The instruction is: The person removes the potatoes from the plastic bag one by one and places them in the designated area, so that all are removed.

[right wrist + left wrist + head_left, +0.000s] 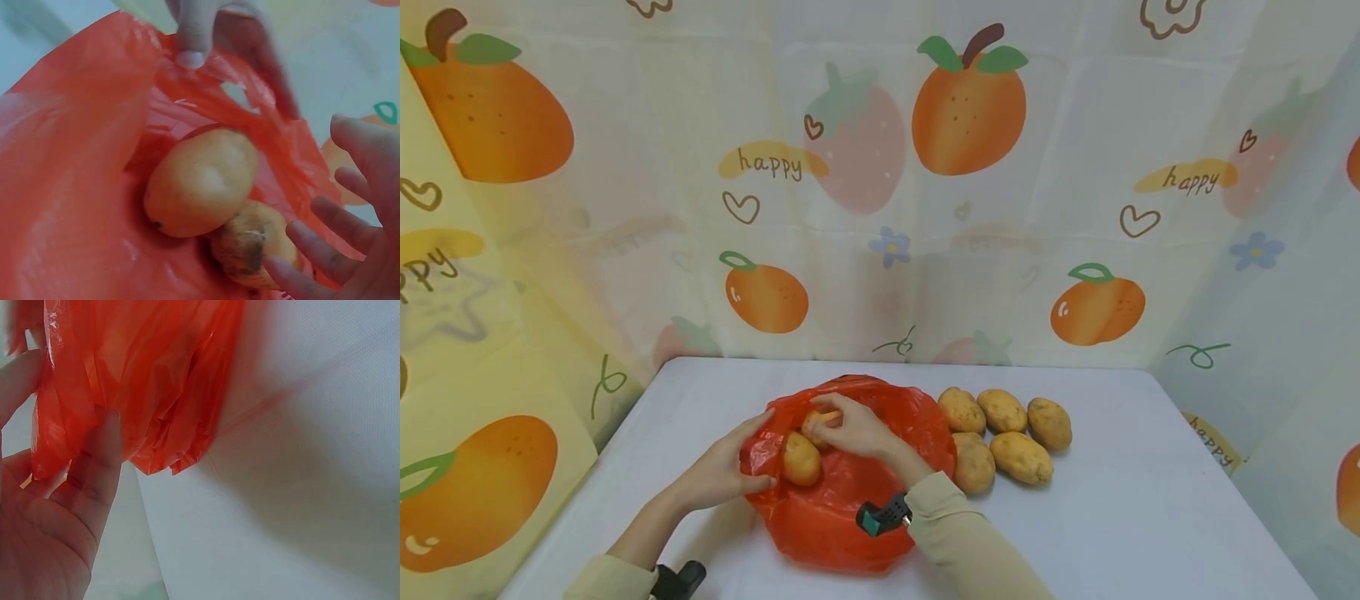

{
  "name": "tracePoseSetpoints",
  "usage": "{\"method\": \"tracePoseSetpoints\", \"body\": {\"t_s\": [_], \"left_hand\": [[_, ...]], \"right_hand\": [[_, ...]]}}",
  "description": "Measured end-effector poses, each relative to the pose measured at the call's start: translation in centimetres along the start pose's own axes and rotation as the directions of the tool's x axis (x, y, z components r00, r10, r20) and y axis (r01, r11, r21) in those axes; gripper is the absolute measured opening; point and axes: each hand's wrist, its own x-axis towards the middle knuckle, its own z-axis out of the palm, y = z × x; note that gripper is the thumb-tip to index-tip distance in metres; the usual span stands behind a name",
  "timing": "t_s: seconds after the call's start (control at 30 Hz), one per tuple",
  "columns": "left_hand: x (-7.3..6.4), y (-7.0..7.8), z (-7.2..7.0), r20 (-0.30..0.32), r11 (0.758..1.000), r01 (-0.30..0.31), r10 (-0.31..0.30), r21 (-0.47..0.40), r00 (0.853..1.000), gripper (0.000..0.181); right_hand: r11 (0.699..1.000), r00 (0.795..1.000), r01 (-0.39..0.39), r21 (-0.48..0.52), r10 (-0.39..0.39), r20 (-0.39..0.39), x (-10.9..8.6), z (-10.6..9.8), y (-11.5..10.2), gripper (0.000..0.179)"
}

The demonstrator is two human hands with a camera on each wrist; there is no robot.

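A red plastic bag (842, 517) stands on the table with its mouth spread. My left hand (730, 467) holds the left side of its rim; the right wrist view has that thumb over the inside and the fingers outside. Two potatoes lie in the bag: a smooth one (203, 181) and, partly under it, one with a dark patch (250, 247). My right hand (857, 427) is over the bag's mouth. In the right wrist view its fingers (334, 256) are spread and loosely bent, with fingertips right at the dark-patched potato.
Several potatoes (1022, 457) sit in a group on the white table (1112, 517), just right of the bag. A fruit-printed curtain (850, 275) hangs behind the table and along both sides. Both wrists wear small black devices.
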Motion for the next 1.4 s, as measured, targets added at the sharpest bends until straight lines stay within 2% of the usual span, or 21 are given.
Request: {"method": "tracePoseSetpoints", "body": {"t_s": [0.13, 0.3, 0.47, 0.67, 0.9, 1.4], "left_hand": [[0.0, 0.0, 0.0, -0.001, 1.0, 0.013, -0.013, 0.001, 1.0, 0.091], [-0.1, 0.1, -0.1, -0.002, 1.0, 0.012, -0.012, -0.002, 1.0, 0.091], [-0.1, 0.0, -0.1, -0.002, 1.0, 0.021, -0.021, -0.009, 1.0, 0.091], [-0.1, -0.1, -0.1, -0.002, 1.0, 0.003, -0.004, -0.012, 1.0, 0.09], [-0.1, -0.2, 0.0, -0.006, 1.0, 0.006, -0.006, -0.007, 1.0, 0.09], [-0.1, -0.5, 0.2, -0.025, 0.999, -0.031, 0.031, 0.019, 0.999, 0.089]], "right_hand": [[1.0, 0.999, -0.017, -0.003, 0.017, 0.032, 0.0, 0.5, 0.3, 0.048], [1.0, 0.998, 0.001, -0.017, 0.0, 0.066, 0.0, 1.1, 0.3, 0.049], [0.999, 0.997, 0.007, -0.037, -0.004, 0.079, 0.0, 1.6, 0.3, 0.051], [0.997, 0.996, 0.032, -0.066, -0.026, 0.088, 0.0, 2.1, 0.7, 0.051], [0.999, 0.994, 0.005, -0.051, 0.001, 0.113, -0.1, 2.4, 0.7, 0.054], [0.982, 0.988, 0.023, -0.188, 0.007, 0.154, 0.0, 3.3, 1.3, 0.063]]}}
